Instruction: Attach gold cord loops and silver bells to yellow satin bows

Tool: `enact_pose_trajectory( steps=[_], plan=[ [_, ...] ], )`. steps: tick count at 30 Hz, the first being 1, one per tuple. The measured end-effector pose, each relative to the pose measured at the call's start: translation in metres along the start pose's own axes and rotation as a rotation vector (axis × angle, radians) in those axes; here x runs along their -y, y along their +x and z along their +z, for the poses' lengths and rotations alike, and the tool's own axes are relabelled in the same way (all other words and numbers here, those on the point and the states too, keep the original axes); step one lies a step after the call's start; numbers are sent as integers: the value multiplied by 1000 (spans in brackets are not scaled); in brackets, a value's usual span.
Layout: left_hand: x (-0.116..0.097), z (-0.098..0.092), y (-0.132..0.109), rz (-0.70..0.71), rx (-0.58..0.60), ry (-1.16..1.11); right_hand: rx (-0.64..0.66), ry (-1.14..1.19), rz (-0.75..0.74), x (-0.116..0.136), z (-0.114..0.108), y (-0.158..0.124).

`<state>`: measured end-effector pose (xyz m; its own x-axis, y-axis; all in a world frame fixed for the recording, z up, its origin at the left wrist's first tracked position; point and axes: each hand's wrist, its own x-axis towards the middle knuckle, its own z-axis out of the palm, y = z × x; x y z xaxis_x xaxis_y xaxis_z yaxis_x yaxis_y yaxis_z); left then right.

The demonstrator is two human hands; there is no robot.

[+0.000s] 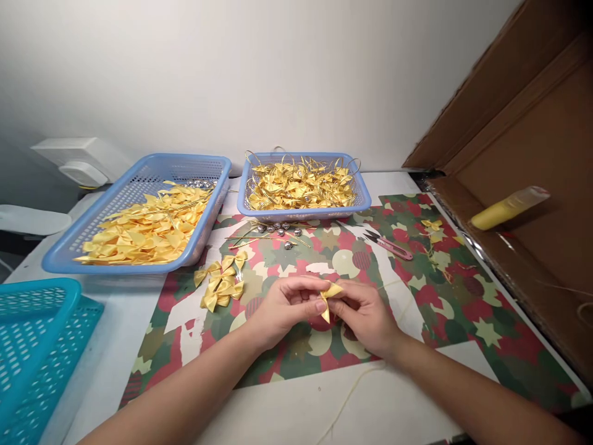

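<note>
A yellow ribbon bow (327, 303) is pinched between my two hands above the patterned paper. My left hand (296, 303) grips one side of it with thumb and fingers. The fingers of my right hand (368, 318) close on the other side and are partly hidden behind the bow. A pale yellow thread (354, 392) trails below my right hand towards the table's front. To the left lies a small pile of yellow bows (222, 281). Beyond my hands are several silver bells (288, 245) and gold twist ties (243, 238).
A blue basket (115, 269) of loose bows stands at the left, and another blue basket (303, 214) holds bows with gold ties. Pink thread snips (393, 248) lie right of centre. A teal basket (41, 327) sits at lower left; a cardboard box (523, 142) walls the right side.
</note>
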<state>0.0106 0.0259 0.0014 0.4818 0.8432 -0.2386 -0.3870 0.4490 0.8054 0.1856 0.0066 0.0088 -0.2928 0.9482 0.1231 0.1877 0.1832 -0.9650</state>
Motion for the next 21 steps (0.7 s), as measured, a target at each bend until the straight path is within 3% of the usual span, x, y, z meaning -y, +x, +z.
enact_pose_trajectory(
  steps=[2,5,7,10,14,18,21],
  plan=[
    [1,0,1,19,-28,21,-61,-66,-54,2,-2,-1],
    [1,-1,2,19,-86,61,-286,-212,-197,5,-8,-1],
    [0,0,2,13,-98,89,-354,-319,-286,7,-12,-1],
    [-2,2,2,3,-48,106,-221,-429,-328,7,-14,1],
    [-5,5,2,-3,30,147,-56,-393,-277,4,-15,6],
    [-9,8,1,22,77,250,-15,-321,-217,2,-16,9],
    [-16,15,-2,80,92,322,-55,-267,-249,4,-14,10]
  ],
)
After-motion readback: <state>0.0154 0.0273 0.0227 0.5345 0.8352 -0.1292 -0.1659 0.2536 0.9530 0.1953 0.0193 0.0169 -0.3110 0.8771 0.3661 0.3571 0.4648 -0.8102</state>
